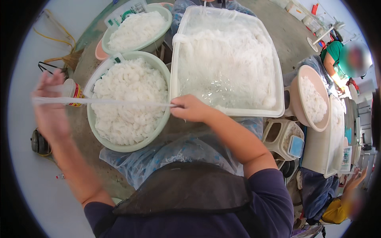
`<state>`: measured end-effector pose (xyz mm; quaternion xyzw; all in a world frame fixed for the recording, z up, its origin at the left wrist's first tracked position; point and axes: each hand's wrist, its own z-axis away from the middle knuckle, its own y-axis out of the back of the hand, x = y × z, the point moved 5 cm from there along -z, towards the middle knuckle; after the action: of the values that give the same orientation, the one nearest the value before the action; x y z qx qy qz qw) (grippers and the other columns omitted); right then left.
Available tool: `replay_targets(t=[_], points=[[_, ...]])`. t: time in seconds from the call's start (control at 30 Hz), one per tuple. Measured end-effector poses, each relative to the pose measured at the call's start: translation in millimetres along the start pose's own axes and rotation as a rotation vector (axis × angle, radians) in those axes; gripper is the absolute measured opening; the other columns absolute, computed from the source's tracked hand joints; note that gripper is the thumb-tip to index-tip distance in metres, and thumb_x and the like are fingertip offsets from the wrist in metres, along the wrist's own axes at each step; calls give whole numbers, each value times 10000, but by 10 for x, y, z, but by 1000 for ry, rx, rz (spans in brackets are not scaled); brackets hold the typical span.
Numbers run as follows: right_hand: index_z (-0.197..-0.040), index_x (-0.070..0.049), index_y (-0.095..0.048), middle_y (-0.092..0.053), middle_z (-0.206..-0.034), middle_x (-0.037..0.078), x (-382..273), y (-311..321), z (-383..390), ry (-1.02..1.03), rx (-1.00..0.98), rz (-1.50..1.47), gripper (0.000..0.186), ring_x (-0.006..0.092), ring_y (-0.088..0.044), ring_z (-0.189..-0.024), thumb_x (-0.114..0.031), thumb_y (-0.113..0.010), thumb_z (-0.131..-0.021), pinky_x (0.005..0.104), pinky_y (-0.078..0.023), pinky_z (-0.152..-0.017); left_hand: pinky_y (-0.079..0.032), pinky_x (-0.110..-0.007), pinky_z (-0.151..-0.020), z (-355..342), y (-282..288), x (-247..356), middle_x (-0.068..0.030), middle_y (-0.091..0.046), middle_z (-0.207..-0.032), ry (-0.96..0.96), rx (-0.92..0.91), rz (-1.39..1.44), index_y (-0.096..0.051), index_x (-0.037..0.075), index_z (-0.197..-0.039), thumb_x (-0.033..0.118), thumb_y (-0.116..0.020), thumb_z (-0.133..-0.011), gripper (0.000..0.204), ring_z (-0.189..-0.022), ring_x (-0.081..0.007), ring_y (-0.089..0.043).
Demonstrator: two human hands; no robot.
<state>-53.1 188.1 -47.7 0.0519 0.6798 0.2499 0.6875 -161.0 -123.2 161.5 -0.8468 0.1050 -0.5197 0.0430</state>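
Note:
A long white strand [131, 104] stretches level from my raised left hand [51, 101] to my right hand [183, 107]. My left hand, at the far left, is smeared by motion, with the strand across it and its grip unclear. My right hand is closed on the strand by the near left corner of a white tray [279, 87] holding wet white fluffy fibre [226, 59]. Below the strand and left of the tray, a pale green basin [96, 131] is heaped with white fibre clumps [127, 79].
Another green basin [152, 40] of fibre sits behind. At right are a pink basin [300, 103], white stools [278, 146], a long white tray [329, 158], and two co-workers [331, 59] [337, 210]. A plastic sheet [139, 166] lies below the basin, a dark pot [39, 142] far left.

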Motion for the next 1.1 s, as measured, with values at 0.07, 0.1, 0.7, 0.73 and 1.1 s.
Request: replay_targets(t=[0.07,0.1,0.7,0.73,1.1], points=[[-815,-25,-605,-573,-712,184,138,114,-63,38,65,42,269,283,-558,-654,-292,-571,-817,395,-456,-645,-284,-435,-1157,-283,553,376,-144,-504,-1307,62,136,-161,-444,-19,-1366,374,-323,-1038,526,-1306,-295,-444],[-830,-24,-611,-576,-720,182,231,260,-100,36,125,49,270,270,-551,-651,-292,-578,-821,390,-459,-653,-291,-423,-1148,-423,760,401,-147,-491,-1331,111,163,-207,-442,-10,-1373,390,-329,-1037,535,-1310,-285,-443],[-1107,-63,-622,-638,-1077,150,-347,445,737,-82,71,79,372,314,-583,-1065,-247,-680,-789,407,-443,-946,-492,-304,-703,1342,-1516,-1968,-36,-602,-757,501,-937,-641,-631,36,-927,238,-636,-888,206,-781,-153,-603],[-1117,-59,-620,-610,-1148,161,-232,178,767,-111,-92,49,380,317,-560,-1111,-251,-681,-795,403,-432,-964,-494,-283,-677,1589,-1394,-2132,-30,-600,-735,746,-918,-432,-636,30,-906,217,-626,-901,188,-769,-134,-603],[-1269,-3,-515,-489,-1211,137,698,-727,770,173,76,-230,472,274,-491,-1160,-94,-649,-826,380,-395,-1007,-491,-248,-698,2262,-1251,-2371,-56,-671,-883,873,-481,-168,-656,1,-1039,193,-634,-927,223,-794,-97,-599]])
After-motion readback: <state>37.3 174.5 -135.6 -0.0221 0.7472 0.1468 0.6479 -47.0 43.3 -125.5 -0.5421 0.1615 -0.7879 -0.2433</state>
